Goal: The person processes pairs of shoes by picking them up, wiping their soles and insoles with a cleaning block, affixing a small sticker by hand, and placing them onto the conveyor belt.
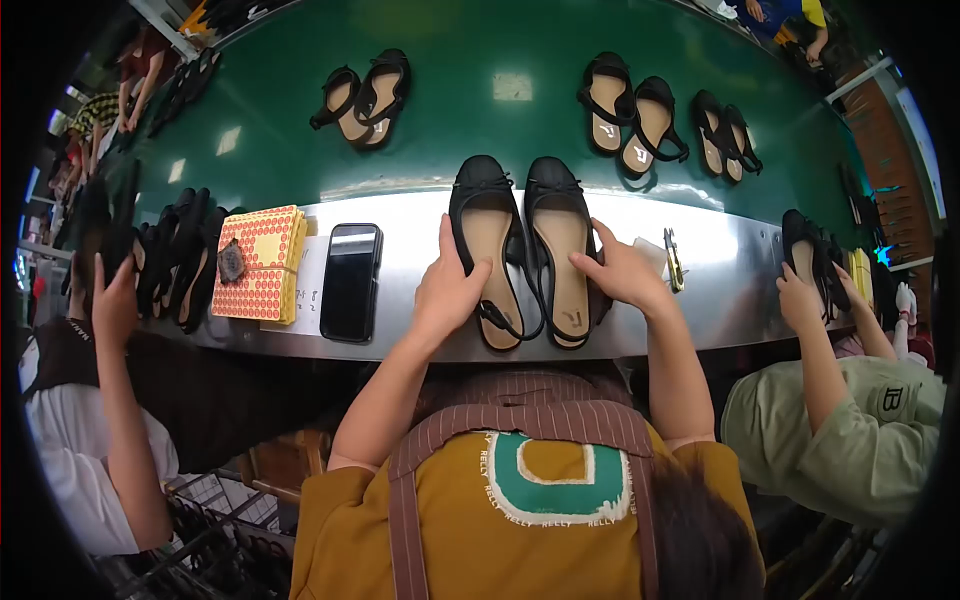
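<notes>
Two black slingback flats with bows and beige insoles lie side by side before me, toes pointing away, on the metal edge of the bench. My left hand [451,279] is closed around the side of the left shoe [487,225], thumb over its inner rim. On the other side, my right hand [624,266] grips the right shoe [556,220] in the same way, thumb on the insole. The heel straps show near the heels, and the fingers under the outer sides are hidden.
A black phone [351,282] and a banded stack of sticker sheets [258,265] lie at left, with yellow-handled snippers [674,262] at right. More pairs stand on the green belt [470,110]. Co-workers handle shoes on both sides.
</notes>
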Motion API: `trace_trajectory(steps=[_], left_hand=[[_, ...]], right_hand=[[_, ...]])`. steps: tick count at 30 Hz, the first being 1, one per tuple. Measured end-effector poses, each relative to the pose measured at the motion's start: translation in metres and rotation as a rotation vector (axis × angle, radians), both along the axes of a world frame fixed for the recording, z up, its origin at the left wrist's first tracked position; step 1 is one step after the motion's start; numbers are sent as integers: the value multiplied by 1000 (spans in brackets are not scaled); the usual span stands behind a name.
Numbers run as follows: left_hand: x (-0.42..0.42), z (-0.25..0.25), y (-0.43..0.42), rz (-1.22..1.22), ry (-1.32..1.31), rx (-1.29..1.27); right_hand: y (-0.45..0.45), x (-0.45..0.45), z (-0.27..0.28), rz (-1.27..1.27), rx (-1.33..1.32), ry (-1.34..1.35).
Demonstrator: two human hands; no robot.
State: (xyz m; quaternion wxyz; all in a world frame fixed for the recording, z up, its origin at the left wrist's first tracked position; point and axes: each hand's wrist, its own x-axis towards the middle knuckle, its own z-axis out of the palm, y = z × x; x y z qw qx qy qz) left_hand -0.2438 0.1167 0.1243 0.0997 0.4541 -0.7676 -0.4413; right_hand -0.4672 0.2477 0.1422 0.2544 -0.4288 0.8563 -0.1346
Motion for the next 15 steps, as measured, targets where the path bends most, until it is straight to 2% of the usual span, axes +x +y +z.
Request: trace_trajectory(steps=[1, 3, 4, 6, 7, 8, 9, 10, 11, 12, 13, 15], left_hand=[[-3, 8, 0, -6, -2, 8], [-9, 25, -3, -71, -243, -26], [-9, 14, -7, -73, -245, -24], [-2, -5, -15, -74, -39, 84], [3, -5, -16, -78, -45, 91], [8, -4, -17, -28, 153, 334], [9, 6, -16, 27, 353, 577], [6, 18, -10, 83, 501, 702], [4, 11, -11, 44, 528, 715], [-1, 20, -5, 36, 589, 787], [-7, 30, 3, 27, 653, 856], [-18, 28, 10, 29, 599, 898]], right_hand=[[0, -3, -8, 28, -42, -111], [-1, -6, -13, 30, -27, -126], [-3, -3, -14, 21, -14, -80], [-3, 4, -12, 2, 6, -47], [-2, 6, -7, -42, -99, -266], [-1, 7, 0, -89, -204, -483], [-2, 7, 3, -96, -196, -486], [-1, 7, 5, -119, -285, -722], [1, 11, 9, -145, -374, -958], [-1, 22, 27, -147, -342, -955], [-4, 27, 19, -99, -375, -976], [-3, 46, 23, -142, -428, -1067]])
